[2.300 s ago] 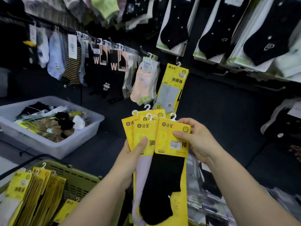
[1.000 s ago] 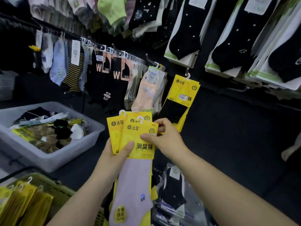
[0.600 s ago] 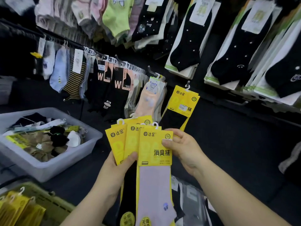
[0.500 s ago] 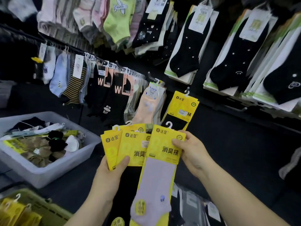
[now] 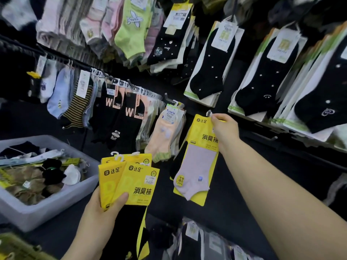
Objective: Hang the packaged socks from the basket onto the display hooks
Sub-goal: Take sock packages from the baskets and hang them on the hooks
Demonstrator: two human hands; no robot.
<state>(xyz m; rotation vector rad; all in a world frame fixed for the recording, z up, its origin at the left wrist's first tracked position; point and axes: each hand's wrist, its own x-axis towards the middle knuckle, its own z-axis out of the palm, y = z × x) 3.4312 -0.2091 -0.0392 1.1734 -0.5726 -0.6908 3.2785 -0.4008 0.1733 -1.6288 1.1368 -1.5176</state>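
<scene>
Your left hand (image 5: 102,207) clamps the spare packs (image 5: 135,184), fanned below the peach socks (image 5: 165,132) so the next picks easily. Right of those socks, your right hand (image 5: 224,128) pinches one pack (image 5: 201,162) by its top, loop (image 5: 208,113) up, probably for hanging.

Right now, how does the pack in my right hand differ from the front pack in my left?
The right-hand pack shows a pale lilac sock; the left-hand front pack a black one. The right-hand pack is raised alone; the left-hand front pack sits low in a fan. Both have yellow cards.
</scene>
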